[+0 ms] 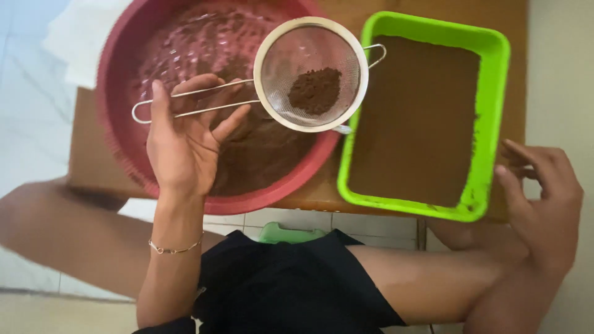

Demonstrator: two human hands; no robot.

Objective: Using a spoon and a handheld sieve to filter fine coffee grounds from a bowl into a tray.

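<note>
- Head view looks straight down on a low wooden table with two containers on it, and on the seated person's bare legs and black shorts below it.
- The left hand holds the wire handle of a small round sieve: the fingers curl over the handle from above, the thumb stretches out along its near side, palm facing the camera.
- A thin bracelet circles the left wrist.
- The sieve hangs level above the right part of a big red basin, its far hook reaching toward the green tray. A small heap of brown powder lies in the mesh.
- The red basin holds a mass of the same brown powder, darker and clumpy near the middle.
- The green tray stands just beside the basin, touching or nearly touching its rim, and is filled with a smooth, flat layer of brown powder.
- The right hand is at the tray's right near corner, holding nothing, fingers loosely bent and slightly apart; whether they touch the tray rim I cannot tell.
</note>
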